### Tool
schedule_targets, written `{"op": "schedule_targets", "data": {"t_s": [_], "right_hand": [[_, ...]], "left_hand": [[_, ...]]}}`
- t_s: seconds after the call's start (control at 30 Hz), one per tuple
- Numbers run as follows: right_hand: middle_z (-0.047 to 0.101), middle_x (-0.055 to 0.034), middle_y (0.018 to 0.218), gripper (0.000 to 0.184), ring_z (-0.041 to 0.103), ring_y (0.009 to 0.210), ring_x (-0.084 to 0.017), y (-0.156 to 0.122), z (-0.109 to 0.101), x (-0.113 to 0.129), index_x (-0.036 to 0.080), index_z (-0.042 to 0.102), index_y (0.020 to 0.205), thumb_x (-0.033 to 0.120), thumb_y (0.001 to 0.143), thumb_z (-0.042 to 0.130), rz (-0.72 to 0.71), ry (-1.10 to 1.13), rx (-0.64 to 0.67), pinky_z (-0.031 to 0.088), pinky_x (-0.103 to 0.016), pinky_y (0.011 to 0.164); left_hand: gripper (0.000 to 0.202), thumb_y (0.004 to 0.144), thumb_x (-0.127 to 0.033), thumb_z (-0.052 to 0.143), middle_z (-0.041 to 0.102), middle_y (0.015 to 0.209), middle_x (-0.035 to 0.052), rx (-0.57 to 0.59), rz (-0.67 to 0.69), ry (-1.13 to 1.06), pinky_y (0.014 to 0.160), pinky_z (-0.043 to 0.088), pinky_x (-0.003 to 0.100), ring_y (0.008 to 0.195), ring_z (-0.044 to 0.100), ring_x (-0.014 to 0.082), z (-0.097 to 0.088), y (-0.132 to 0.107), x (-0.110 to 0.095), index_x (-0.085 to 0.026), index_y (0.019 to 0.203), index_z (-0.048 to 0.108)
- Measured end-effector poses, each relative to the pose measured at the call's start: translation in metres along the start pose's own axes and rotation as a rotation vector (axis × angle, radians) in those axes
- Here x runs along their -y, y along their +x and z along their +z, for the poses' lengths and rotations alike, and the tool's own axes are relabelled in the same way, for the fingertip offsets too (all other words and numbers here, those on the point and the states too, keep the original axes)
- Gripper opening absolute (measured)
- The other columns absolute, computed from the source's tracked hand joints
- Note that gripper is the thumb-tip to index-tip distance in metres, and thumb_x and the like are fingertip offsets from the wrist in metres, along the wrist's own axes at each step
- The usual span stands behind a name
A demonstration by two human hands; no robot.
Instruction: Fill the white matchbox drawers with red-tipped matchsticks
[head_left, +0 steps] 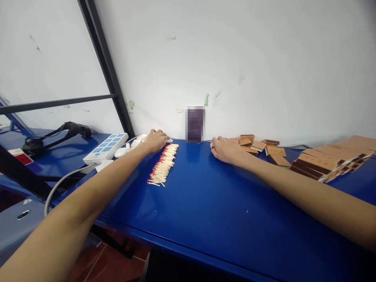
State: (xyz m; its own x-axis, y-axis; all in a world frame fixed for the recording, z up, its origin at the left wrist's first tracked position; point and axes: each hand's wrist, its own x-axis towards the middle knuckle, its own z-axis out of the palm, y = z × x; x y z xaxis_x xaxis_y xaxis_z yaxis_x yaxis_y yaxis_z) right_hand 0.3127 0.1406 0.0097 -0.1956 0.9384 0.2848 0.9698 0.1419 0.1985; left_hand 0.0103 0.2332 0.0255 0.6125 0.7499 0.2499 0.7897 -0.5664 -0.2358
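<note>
My left hand [156, 141] rests at the far end of a long row of red-tipped matches [163, 164], palm down with fingers bent and apart. A small white piece [169, 140] lies by its fingertips; whether they touch it is unclear. At the back of the blue table, my right hand [223, 149] is closed, its fingers curled round a small matchbox [212, 145] that is mostly hidden. Just right of that hand several loose matchboxes [275, 151] are scattered.
Stacked matchboxes [320, 160] fill the right side of the blue table [202, 203]. A dark pixelated upright object [195, 124] leans at the wall. On the left are a white power strip [106, 148] with a cable, a black strapped device [58, 135] and a black metal frame [108, 66].
</note>
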Motion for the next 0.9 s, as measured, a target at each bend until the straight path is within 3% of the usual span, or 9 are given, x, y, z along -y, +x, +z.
{"op": "schedule_targets", "data": {"t_s": [0.17,0.3,0.37,0.43,0.5,0.6,0.7,0.8,0.9], "right_hand": [[0.066,-0.0225,0.108,0.031,0.063,0.097,-0.034,-0.022,-0.015,0.014,0.011,0.062,0.11,0.023,0.092,0.041,-0.111,-0.05,-0.141,0.046,-0.045,0.081],[0.062,-0.0193,0.121,0.038,0.061,0.104,-0.033,-0.027,-0.023,0.026,0.013,0.056,0.125,0.018,0.091,0.041,-0.295,0.169,-0.285,0.047,-0.048,0.089],[0.058,-0.0173,0.131,0.045,0.059,0.112,-0.032,-0.028,-0.025,0.032,0.015,0.05,0.134,0.017,0.09,0.042,-0.403,0.323,-0.365,0.048,-0.048,0.094],[0.055,-0.0152,0.136,0.049,0.056,0.118,-0.03,-0.03,-0.027,0.039,0.018,0.047,0.138,0.017,0.089,0.045,-0.491,0.47,-0.424,0.048,-0.047,0.098],[0.056,-0.0138,0.134,0.049,0.059,0.114,-0.027,-0.034,-0.029,0.046,0.02,0.048,0.137,0.017,0.088,0.047,-0.544,0.629,-0.447,0.049,-0.045,0.096],[0.066,-0.0087,0.104,0.038,0.063,0.084,-0.02,-0.041,-0.033,0.061,0.017,0.058,0.122,0.017,0.086,0.05,-0.517,0.868,-0.351,0.052,-0.037,0.079],[0.059,0.0022,0.068,0.018,0.054,0.06,-0.012,-0.05,-0.037,0.083,0.017,0.066,0.096,0.017,0.085,0.052,-0.458,0.998,-0.143,0.044,-0.027,0.061],[0.053,0.006,0.059,0.008,0.046,0.054,-0.008,-0.057,-0.041,0.109,0.017,0.067,0.083,0.016,0.082,0.059,-0.459,1.008,0.027,0.035,-0.023,0.056],[0.053,0.006,0.058,0.004,0.045,0.055,-0.008,-0.06,-0.042,0.128,0.017,0.068,0.078,0.015,0.08,0.065,-0.451,0.963,0.124,0.032,-0.023,0.057]], "left_hand": [[0.033,0.097,-0.025,0.044,0.068,0.121,0.0152,-0.112,-0.03,-0.024,0.105,0.03,0.049,0.121,0.053,0.0305,-0.005,-0.002,-0.005,-0.018,0.118,0.068],[0.04,0.101,-0.033,0.037,0.066,0.126,0.0145,-0.251,-0.071,-0.114,0.101,0.037,0.042,0.118,0.055,0.0279,-0.017,-0.012,-0.015,-0.015,0.126,0.062],[0.038,0.101,-0.034,0.038,0.068,0.12,0.0124,-0.348,-0.048,-0.28,0.098,0.041,0.037,0.111,0.06,0.0248,-0.024,-0.024,-0.025,-0.014,0.124,0.061],[0.037,0.101,-0.034,0.038,0.071,0.106,0.0085,-0.377,-0.018,-0.421,0.089,0.045,0.033,0.095,0.064,0.021,-0.034,-0.043,-0.039,-0.015,0.124,0.059],[0.034,0.101,-0.028,0.036,0.07,0.099,0.0068,-0.393,0.037,-0.48,0.088,0.045,0.032,0.091,0.063,0.0195,-0.044,-0.07,-0.055,-0.016,0.119,0.061],[0.036,0.101,-0.025,0.031,0.065,0.097,0.007,-0.395,0.028,-0.557,0.084,0.045,0.033,0.088,0.06,0.0189,-0.059,-0.119,-0.08,-0.016,0.118,0.062],[0.036,0.099,-0.021,0.031,0.062,0.087,0.0035,-0.245,-0.034,-0.617,0.075,0.046,0.03,0.078,0.058,0.0177,-0.069,-0.164,-0.107,-0.019,0.118,0.062],[0.03,0.095,-0.018,0.038,0.064,0.093,0.0044,-0.117,-0.069,-0.591,0.078,0.045,0.033,0.084,0.059,0.0206,-0.073,-0.191,-0.135,-0.019,0.119,0.055],[0.021,0.097,-0.021,0.036,0.064,0.097,0.0066,-0.017,-0.038,-0.466,0.081,0.044,0.039,0.086,0.057,0.0234,-0.072,-0.199,-0.157,-0.019,0.106,0.055]]}}
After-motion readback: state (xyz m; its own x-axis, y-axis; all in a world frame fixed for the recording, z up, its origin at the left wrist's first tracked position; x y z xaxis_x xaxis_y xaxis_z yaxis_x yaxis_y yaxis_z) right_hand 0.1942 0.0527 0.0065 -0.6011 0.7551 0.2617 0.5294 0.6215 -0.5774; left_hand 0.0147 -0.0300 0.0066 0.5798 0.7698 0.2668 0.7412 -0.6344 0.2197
